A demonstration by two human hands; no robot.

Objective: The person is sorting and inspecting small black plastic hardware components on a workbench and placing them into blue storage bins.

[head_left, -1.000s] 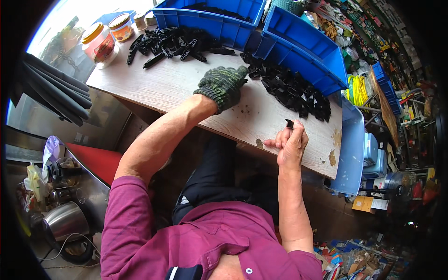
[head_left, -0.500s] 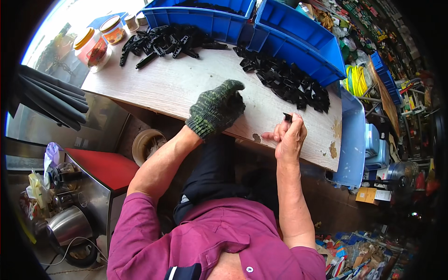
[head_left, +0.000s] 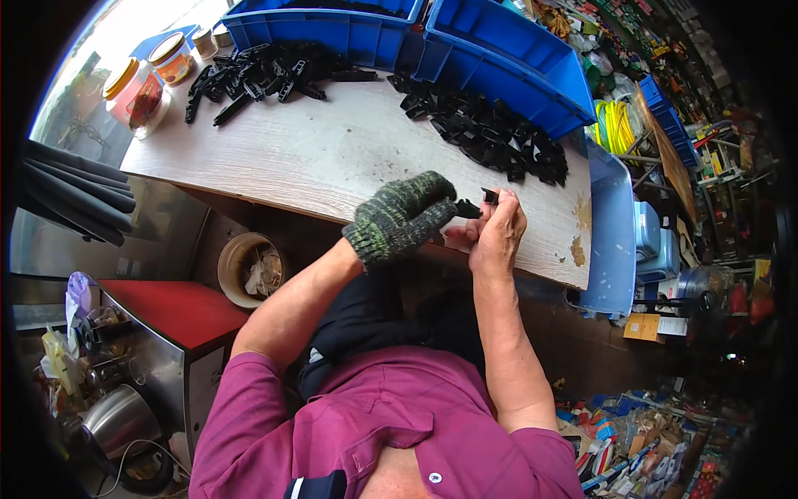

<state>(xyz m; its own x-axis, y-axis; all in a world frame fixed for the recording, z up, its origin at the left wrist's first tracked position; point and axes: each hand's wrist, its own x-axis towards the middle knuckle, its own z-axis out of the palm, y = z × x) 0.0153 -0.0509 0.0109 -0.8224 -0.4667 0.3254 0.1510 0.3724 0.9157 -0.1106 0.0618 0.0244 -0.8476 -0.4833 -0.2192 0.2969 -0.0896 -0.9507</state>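
Observation:
My left hand (head_left: pixel 401 214), in a dark green knitted glove, is closed around a black plastic part (head_left: pixel 469 209) near the table's front edge. Only the end of that part shows past the gloved fingers. Close beside it, my bare right hand (head_left: pixel 500 229) pinches a small black plastic piece (head_left: pixel 490 196) between thumb and fingers. The two parts are very near each other; whether they touch I cannot tell. Longer black parts lie in a pile (head_left: pixel 258 79) at the far left. A second pile (head_left: pixel 490 137) of smaller black pieces spreads over the right side.
Blue bins (head_left: pixel 332 37) (head_left: pixel 515 71) stand along the back of the pale table (head_left: pixel 283 150). Jars (head_left: pixel 135 96) sit at its far left corner. A pale blue tub (head_left: pixel 611 241) adjoins the right edge. Below on the left are a bucket (head_left: pixel 229 270) and a red-topped cabinet (head_left: pixel 174 312).
My left hand has moved right, toward my right hand, and turned so the black part's end shows. My right hand keeps its small piece. The whole view has shifted slightly.

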